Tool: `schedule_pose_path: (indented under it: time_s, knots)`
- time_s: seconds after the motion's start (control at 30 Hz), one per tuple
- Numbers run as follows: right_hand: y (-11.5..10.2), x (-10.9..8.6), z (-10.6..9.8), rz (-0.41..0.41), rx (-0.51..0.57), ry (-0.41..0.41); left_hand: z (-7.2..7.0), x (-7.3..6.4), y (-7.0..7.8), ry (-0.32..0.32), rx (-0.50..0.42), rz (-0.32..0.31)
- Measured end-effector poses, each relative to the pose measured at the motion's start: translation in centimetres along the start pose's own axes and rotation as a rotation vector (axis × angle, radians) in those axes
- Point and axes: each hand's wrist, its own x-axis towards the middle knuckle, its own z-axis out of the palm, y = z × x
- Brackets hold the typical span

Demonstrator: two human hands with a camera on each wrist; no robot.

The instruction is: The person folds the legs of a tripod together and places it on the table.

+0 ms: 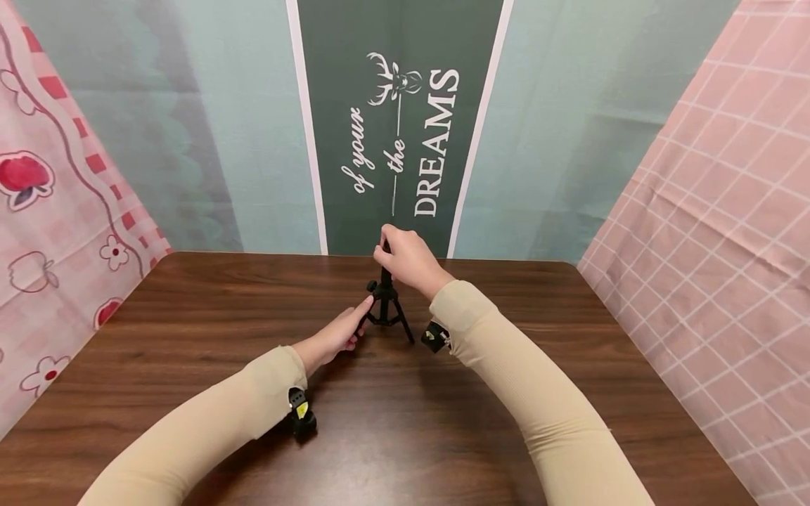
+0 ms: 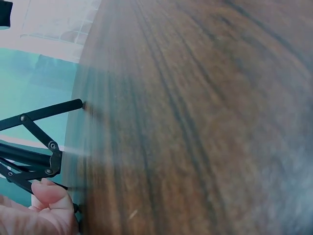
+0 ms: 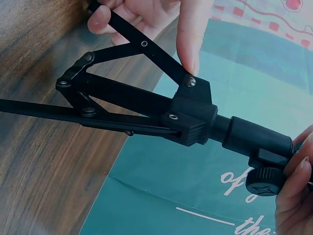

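1. Teal cloth with a dark lettered panel (image 1: 405, 28) hangs behind the tabletop (image 1: 354, 436); pink cloths flank its left (image 1: 76, 183) and right (image 1: 702, 183) edges.
2. Near the middle of the tabletop's far edge, a black tripod (image 1: 384, 309) is roughly upright, legs spread. In the left wrist view one foot seems to meet the wood.
3. Left hand (image 1: 335, 337): holds one leg (image 3: 156, 56) low down between its digits, with another digit stretched up to the hub (image 3: 195, 110).
4. Right hand (image 1: 410, 260): grips the column's top part, fingers curled beside the knob (image 3: 264, 182); the column's tip is hidden.
5. Handling, as judged: light and stiff, its smooth column perhaps slightly slippery. The braces (image 3: 115, 50) look thin, and their hinged joints could nip skin.
6. Best hold: the hub or the thick column for steadiness; a leg along its straight length, clear of the rivets.
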Motion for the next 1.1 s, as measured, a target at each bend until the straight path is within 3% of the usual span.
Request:
schedule_pose_path:
  time_s: [0.27, 0.43, 0.5, 0.67, 0.73, 0.93, 1.1]
  knots:
    - [0.2, -0.2, -0.3, 0.016, 0.019, 0.023, 0.4, 0.3, 0.1, -0.002, -0.051, 0.017]
    - [0.0, -0.2, -0.3, 0.014, 0.006, 0.04, 0.1, 0.1, -0.2, -0.029, -0.037, 0.052]
    - [-0.1, -0.1, -0.2, 0.014, 0.0, 0.038, -0.4, 0.0, -0.3, -0.035, 0.044, 0.065]
    - [-0.4, 0.0, 0.1, 0.028, -0.015, 0.033, -1.1, -0.1, -0.1, 0.003, 0.357, 0.134]
    - [-0.4, -0.1, 0.1, 0.035, -0.018, 0.035, -0.9, -0.1, 0.3, 0.016, 0.388, 0.126]
    - [-0.1, -0.1, 0.2, 0.03, 0.007, 0.058, 0.2, -0.2, 0.6, 0.05, 0.211, 0.008]
    - [0.2, 0.0, 0.4, 0.018, 0.041, 0.095, 0.5, -0.1, 0.5, 0.067, 0.094, 0.005]
